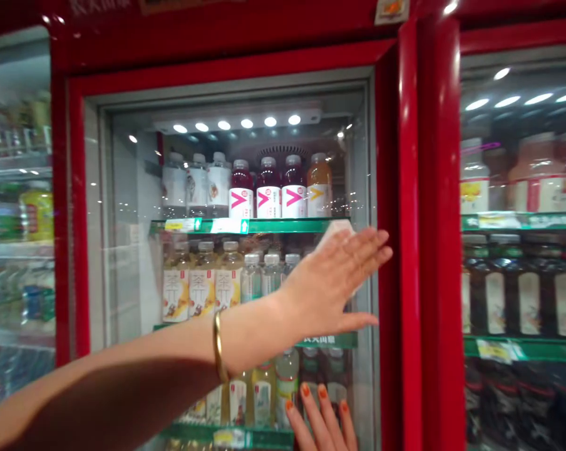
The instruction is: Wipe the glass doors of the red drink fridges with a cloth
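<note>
My left hand (332,272) reaches across from the lower left, a gold bangle on its wrist. Its fingers lie flat and point right, keeping a white tissue (335,229) under the palm against the glass door (128,188) of a red drinks fridge. Most of the tissue is hidden behind the hand. At the bottom, my right hand (324,423) shows only its fingers, orange-nailed, spread and pointing up in front of the glass; nothing is seen in them. Behind the glass stand rows of bottles, among them purple drinks (268,188) and tea drinks (201,285).
A red door frame (389,388) edges the glass at the right. Another fridge with dark bottles (529,300) stands beyond it, and one with blurred bottles (10,294) is at the left. Green shelf strips (273,226) carry price labels.
</note>
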Demonstrator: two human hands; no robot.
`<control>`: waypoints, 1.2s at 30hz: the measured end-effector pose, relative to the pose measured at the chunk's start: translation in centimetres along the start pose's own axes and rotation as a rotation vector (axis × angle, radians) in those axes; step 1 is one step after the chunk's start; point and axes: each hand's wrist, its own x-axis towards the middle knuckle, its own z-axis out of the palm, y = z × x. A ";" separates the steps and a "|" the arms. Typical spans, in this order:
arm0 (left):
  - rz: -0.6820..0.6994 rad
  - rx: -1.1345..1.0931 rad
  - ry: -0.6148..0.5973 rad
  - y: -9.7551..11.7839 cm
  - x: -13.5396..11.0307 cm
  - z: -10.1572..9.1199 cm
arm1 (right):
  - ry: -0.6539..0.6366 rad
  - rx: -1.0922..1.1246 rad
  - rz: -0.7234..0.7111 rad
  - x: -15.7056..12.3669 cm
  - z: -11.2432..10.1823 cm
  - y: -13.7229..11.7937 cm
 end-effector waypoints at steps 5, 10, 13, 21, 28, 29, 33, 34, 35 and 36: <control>0.267 -0.031 0.029 3.8 -6.1 2.1 | -0.008 0.104 0.059 1.8 -1.2 0.3; -0.263 0.027 0.128 -5.6 -10.4 -0.4 | -0.151 0.193 0.048 2.3 -3.1 -0.2; -0.626 0.048 0.170 -8.1 -13.3 -0.9 | -0.200 0.207 0.079 2.5 -3.8 -0.3; -0.677 -0.012 0.113 15.8 -28.9 8.5 | -0.190 0.239 0.083 2.0 -3.7 -0.4; -1.138 0.131 0.221 12.6 -38.9 7.8 | -0.131 0.217 0.120 1.3 -2.8 -0.7; -1.193 0.122 0.251 10.9 -38.6 7.6 | -0.126 0.210 0.117 1.4 -2.7 -0.8; -1.150 -0.049 0.239 11.4 -32.6 9.0 | -0.138 0.207 0.130 2.4 -2.8 -1.3; -1.056 -0.088 0.235 13.0 -30.7 9.3 | -0.144 0.221 0.150 2.7 -2.9 -1.5; -0.955 -0.116 0.246 14.8 -28.9 9.6 | -0.147 0.244 0.180 2.9 -3.2 -1.7; -0.866 -0.134 0.274 16.4 -27.6 9.7 | -0.153 0.277 0.224 3.1 -3.5 -2.0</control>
